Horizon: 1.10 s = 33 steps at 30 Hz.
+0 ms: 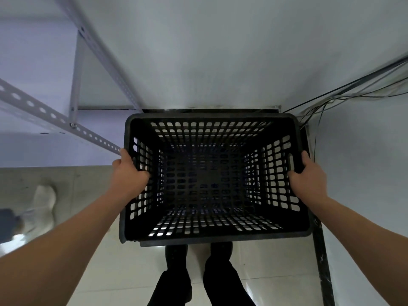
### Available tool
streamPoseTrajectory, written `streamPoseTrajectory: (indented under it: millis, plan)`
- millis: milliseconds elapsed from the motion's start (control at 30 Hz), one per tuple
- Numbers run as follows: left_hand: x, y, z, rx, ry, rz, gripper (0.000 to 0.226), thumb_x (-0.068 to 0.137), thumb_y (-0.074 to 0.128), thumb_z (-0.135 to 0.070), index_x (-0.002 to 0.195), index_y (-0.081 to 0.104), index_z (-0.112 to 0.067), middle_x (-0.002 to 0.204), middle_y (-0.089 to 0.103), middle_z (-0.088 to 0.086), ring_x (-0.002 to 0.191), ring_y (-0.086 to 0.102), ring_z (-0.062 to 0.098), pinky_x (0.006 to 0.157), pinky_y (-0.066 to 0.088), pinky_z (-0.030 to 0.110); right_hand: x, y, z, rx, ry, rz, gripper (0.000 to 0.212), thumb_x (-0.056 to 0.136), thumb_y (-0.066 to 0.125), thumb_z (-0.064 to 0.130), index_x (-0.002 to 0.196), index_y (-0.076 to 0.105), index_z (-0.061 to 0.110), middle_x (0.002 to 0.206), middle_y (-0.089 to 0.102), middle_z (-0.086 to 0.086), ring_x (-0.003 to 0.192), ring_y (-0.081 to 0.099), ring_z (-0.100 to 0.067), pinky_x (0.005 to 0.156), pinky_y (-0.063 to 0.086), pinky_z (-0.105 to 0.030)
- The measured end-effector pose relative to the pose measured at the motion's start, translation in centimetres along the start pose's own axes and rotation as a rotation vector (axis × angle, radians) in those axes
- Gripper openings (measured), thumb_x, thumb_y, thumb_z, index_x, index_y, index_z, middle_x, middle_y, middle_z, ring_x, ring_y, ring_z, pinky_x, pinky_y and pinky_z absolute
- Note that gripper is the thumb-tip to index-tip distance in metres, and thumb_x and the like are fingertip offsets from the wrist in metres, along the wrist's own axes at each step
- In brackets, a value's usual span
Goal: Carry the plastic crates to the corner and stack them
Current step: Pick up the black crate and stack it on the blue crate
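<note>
A black plastic crate with perforated walls fills the middle of the head view, open side up. My left hand is shut on its left rim and my right hand on its right rim at a handle slot. Through the crate's holes I see more black lattice below it, which looks like other crates it sits in or over. The crate stands right in the corner between two white walls, in front of my legs.
A white slotted-angle metal rack stands at the left, close to the crate's left rim. Several cables run along the right wall. A dark strip borders the pale tiled floor. A blurred white shape lies far left.
</note>
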State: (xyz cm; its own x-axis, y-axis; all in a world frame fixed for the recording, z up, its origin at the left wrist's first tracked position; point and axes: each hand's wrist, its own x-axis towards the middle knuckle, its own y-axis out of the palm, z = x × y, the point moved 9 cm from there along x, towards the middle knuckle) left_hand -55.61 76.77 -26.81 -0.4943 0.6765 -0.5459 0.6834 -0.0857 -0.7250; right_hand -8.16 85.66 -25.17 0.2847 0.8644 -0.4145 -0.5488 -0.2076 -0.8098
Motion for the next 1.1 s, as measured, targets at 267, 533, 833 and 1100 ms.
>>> streamPoseTrajectory:
  millis: [267,533,833,1100]
  plan:
    - [0.2,0.1,0.1,-0.005,0.0,0.058,0.057,0.08,0.054,-0.003,0.131,0.029,-0.012,0.118,0.047,0.025,0.081,0.058,0.034,0.055,0.047,0.033,1.1,0.5,-1.3,-0.033,-0.018,0.008,0.079,0.09,0.057,-0.002,0.162,0.027,0.013,0.088,0.066,-0.014,0.06,0.058,-0.022,0.052,0.045,-0.028]
    - [0.6,-0.4,0.7,-0.017,0.034,0.036,0.057,0.079,0.052,0.005,0.127,0.033,-0.021,0.104,0.058,0.022,0.079,0.063,0.037,0.059,0.055,0.041,1.1,1.0,-2.1,-0.108,-0.039,-0.008,0.085,0.087,0.059,-0.004,0.162,0.025,0.017,0.111,0.068,-0.018,0.079,0.062,-0.027,0.07,0.051,-0.035]
    - [1.2,-1.4,0.7,0.158,0.083,-0.082,0.072,0.085,0.056,0.005,0.15,0.029,-0.011,0.084,0.06,0.012,0.073,0.055,0.032,0.064,0.042,0.035,2.2,0.8,-1.1,-0.172,-0.081,-0.001,0.082,0.088,0.06,-0.001,0.162,0.028,0.017,0.087,0.06,-0.007,0.075,0.055,-0.024,0.071,0.045,-0.032]
    - [-2.5,-0.2,2.9,0.065,0.078,-0.073,0.079,0.09,0.052,0.002,0.155,0.018,-0.024,0.068,0.055,-0.002,0.055,0.05,0.016,0.051,0.037,0.03,0.5,1.1,-1.7,-0.12,-0.148,0.0,0.074,0.095,0.048,-0.003,0.162,0.027,0.021,0.07,0.053,-0.001,0.061,0.048,-0.016,0.061,0.038,-0.032]
